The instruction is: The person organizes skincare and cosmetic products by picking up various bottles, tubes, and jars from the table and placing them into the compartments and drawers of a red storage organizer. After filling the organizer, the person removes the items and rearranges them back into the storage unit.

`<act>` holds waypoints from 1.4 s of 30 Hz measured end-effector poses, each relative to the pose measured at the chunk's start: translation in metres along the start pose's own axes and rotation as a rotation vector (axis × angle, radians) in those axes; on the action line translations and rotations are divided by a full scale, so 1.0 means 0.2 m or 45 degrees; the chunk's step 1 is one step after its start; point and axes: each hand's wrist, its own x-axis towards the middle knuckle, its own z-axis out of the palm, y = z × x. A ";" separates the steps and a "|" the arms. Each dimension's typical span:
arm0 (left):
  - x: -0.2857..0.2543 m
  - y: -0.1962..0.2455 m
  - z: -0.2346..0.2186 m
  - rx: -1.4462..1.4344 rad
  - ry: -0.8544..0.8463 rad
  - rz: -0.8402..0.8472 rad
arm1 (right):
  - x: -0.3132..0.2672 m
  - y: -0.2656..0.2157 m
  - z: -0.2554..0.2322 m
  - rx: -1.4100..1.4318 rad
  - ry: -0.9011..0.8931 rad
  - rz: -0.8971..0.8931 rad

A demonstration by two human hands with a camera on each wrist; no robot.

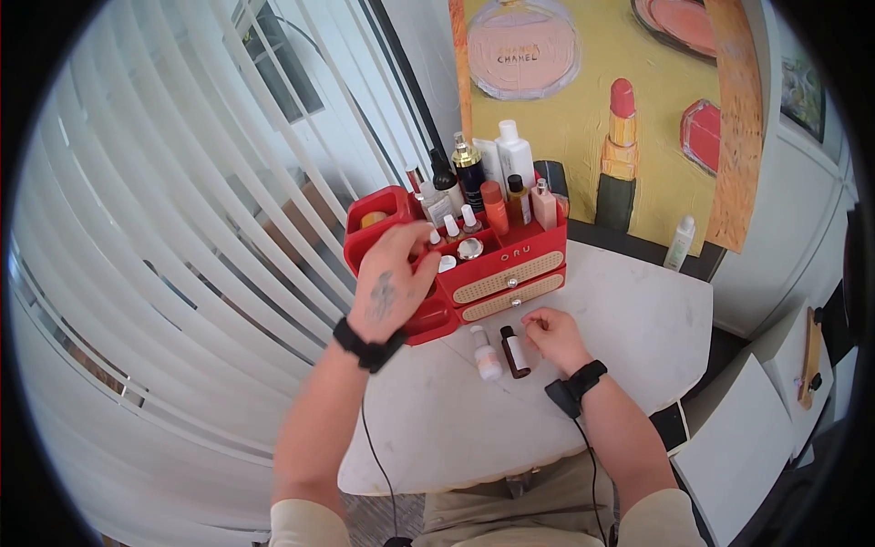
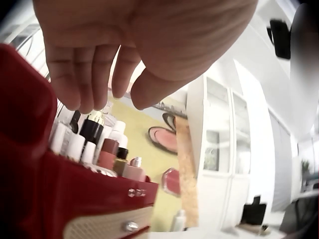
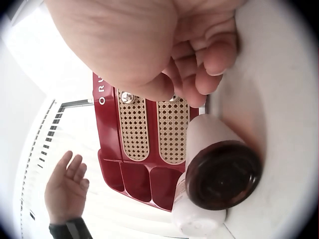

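Observation:
A red cosmetics organizer (image 1: 547,246) with two woven-front drawers stands on the table. My left hand (image 1: 387,273) hovers over its left compartments, fingers extended and slightly bent near small white-capped bottles (image 1: 452,226); the left wrist view shows nothing in its grasp. Low over the tabletop, my right hand (image 1: 558,337) has loosely curled fingers and holds nothing. Just left of it lies a dark brown bottle (image 1: 515,354) with a white label, its round base (image 3: 224,174) facing the right wrist camera. Beside that lies a white bottle (image 1: 486,357) with pinkish print.
Taller bottles, including a white one (image 1: 514,155) and a coral tube (image 1: 494,208), crowd the organizer's rear. A makeup painting (image 1: 583,182) stands behind. A small white bottle (image 1: 680,244) stands by the table's far edge. Vertical blinds (image 1: 200,273) hang at left; cables trail from both wrists.

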 end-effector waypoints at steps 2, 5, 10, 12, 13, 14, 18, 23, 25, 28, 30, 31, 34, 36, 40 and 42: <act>0.14 -0.02 0.02 0.285 -0.073 0.113 | 0.00 0.01 0.00 -0.002 0.006 -0.010; 0.27 -0.09 0.05 0.557 -0.307 0.175 | 0.02 0.04 0.01 -0.013 0.027 -0.042; 0.37 -0.15 0.08 0.703 -0.558 0.130 | 0.04 0.09 0.02 -0.062 0.082 -0.126; 0.40 -0.16 0.10 0.683 -0.552 0.099 | 0.03 0.07 0.02 -0.090 0.090 -0.118; 0.40 -0.16 0.11 0.684 -0.550 0.103 | 0.04 0.07 0.02 -0.091 0.093 -0.121; 0.40 -0.16 0.12 0.692 -0.556 0.135 | 0.04 0.07 0.02 -0.094 0.094 -0.130; 0.39 -0.22 0.15 0.694 -0.543 0.182 | 0.04 0.10 0.03 -0.115 0.103 -0.164; 0.39 -0.15 0.12 0.751 -0.603 0.116 | 0.02 0.04 0.01 -0.196 0.118 -0.175; 0.39 -0.14 0.10 0.683 -0.587 0.137 | 0.02 0.06 0.01 -0.198 0.121 -0.156; 0.39 -0.15 0.02 0.478 -0.290 0.088 | 0.03 0.10 0.03 -0.142 0.120 -0.154; 0.36 -0.07 -0.09 0.418 -0.164 0.125 | 0.04 0.09 0.02 -0.100 0.118 -0.153; 0.33 -0.02 -0.15 0.358 -0.032 0.168 | 0.04 0.09 0.02 -0.097 0.117 -0.147; 0.17 0.11 -0.27 -0.089 -0.072 -0.367 | 0.03 0.07 0.01 -0.104 0.119 -0.129; 0.00 0.04 -0.23 -0.333 -0.112 -0.518 | 0.02 0.06 0.01 -0.125 0.105 -0.112; -0.41 -0.23 0.01 -0.590 -0.219 -0.770 | 0.03 0.08 0.02 -0.131 0.123 -0.141; -0.59 -0.31 0.13 -0.721 -0.185 -0.957 | 0.03 0.08 0.02 -0.121 0.135 -0.156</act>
